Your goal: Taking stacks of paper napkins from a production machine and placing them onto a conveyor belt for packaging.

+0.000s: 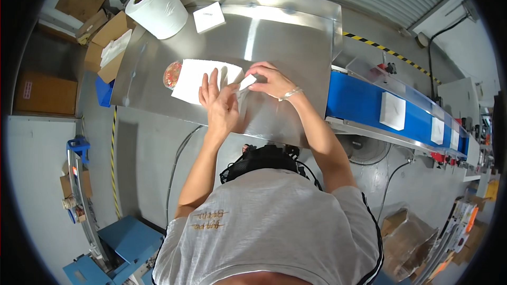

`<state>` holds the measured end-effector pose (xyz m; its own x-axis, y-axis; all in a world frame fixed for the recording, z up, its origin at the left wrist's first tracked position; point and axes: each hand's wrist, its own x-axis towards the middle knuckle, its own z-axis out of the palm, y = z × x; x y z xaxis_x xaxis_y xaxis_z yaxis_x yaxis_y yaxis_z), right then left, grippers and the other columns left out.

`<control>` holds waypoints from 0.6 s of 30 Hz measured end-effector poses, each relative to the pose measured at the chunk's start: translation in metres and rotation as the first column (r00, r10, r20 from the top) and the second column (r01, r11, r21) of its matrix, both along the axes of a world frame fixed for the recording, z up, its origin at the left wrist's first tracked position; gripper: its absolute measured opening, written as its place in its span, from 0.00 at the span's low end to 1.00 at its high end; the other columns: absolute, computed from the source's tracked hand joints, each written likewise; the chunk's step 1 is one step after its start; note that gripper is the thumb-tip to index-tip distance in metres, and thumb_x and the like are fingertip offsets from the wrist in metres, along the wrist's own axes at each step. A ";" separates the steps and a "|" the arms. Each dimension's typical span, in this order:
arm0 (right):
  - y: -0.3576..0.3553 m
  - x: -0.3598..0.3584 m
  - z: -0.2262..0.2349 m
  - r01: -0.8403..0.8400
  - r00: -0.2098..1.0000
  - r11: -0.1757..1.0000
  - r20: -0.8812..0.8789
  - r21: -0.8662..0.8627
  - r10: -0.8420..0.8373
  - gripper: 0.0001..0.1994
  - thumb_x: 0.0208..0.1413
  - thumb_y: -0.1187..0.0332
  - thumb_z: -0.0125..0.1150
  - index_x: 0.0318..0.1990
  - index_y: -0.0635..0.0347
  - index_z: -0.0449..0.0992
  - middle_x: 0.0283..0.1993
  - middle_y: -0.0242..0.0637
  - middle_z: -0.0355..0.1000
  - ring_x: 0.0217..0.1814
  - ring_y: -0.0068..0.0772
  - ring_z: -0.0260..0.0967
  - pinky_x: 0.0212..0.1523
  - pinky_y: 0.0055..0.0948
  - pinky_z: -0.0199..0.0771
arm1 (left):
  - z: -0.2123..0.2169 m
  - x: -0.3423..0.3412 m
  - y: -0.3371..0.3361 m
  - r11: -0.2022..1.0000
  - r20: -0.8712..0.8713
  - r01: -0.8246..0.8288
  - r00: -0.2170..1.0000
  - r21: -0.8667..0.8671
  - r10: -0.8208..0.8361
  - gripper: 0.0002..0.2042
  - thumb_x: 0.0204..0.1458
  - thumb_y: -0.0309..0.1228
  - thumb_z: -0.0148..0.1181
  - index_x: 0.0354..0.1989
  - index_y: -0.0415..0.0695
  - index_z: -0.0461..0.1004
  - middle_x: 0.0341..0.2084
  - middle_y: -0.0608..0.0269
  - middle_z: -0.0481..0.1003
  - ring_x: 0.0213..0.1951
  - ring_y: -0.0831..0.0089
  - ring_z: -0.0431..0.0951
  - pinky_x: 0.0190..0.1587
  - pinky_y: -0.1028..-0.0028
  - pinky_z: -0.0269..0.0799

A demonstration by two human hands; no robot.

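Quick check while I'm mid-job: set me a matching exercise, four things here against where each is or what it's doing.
1. White roll
2. Blue belt
3. Round container
4. Right hand

A. To the right of the metal table
B. Pinching a small white piece
C. At the table's far left corner
D. At the left edge of the large white piece

Pairs: 1-C, 2-A, 3-D, 4-B

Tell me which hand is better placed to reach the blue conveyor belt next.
Probably the right hand: it is nearer the blue conveyor belt, though it seems to pinch one end of the white piece. The left hand is farther off, over that piece.
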<state>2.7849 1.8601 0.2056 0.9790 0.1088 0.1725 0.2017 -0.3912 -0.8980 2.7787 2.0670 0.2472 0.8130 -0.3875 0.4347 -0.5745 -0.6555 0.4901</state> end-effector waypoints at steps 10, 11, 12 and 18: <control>-0.151 -0.102 -0.118 0.695 0.695 0.448 -0.365 0.562 -0.620 0.17 0.60 0.57 0.55 0.34 0.65 0.69 0.28 0.42 0.66 0.31 0.34 0.62 0.32 0.38 0.64 | -0.006 0.013 0.009 0.994 0.097 -0.108 0.990 -0.001 0.107 0.17 0.46 0.19 0.57 0.47 0.41 0.74 0.59 0.42 0.60 0.62 0.41 0.55 0.61 0.51 0.54; -0.151 -0.113 -0.073 0.758 0.587 0.622 -0.210 -0.195 -0.782 0.18 0.58 0.55 0.55 0.36 0.66 0.69 0.29 0.48 0.67 0.33 0.39 0.65 0.36 0.38 0.66 | -0.009 0.011 0.015 0.992 0.111 -0.126 0.986 0.030 0.122 0.17 0.46 0.19 0.57 0.46 0.40 0.75 0.59 0.42 0.61 0.61 0.41 0.57 0.60 0.50 0.55; -0.194 -0.135 -0.101 0.778 0.546 0.555 -0.120 -0.295 -0.829 0.20 0.57 0.54 0.56 0.39 0.67 0.69 0.34 0.49 0.71 0.38 0.44 0.70 0.40 0.38 0.68 | -0.009 0.013 0.011 0.994 0.121 -0.109 0.987 0.001 0.108 0.16 0.45 0.19 0.57 0.45 0.40 0.75 0.58 0.43 0.61 0.60 0.41 0.57 0.60 0.50 0.54; -0.153 -0.128 -0.020 0.764 0.438 0.098 0.401 -0.638 -0.804 0.22 0.46 0.60 0.66 0.49 0.59 0.71 0.49 0.46 0.71 0.53 0.48 0.67 0.52 0.40 0.67 | -0.018 0.010 0.014 0.992 0.183 -0.113 0.978 0.048 0.103 0.15 0.45 0.18 0.57 0.44 0.41 0.76 0.58 0.46 0.62 0.61 0.42 0.55 0.61 0.47 0.50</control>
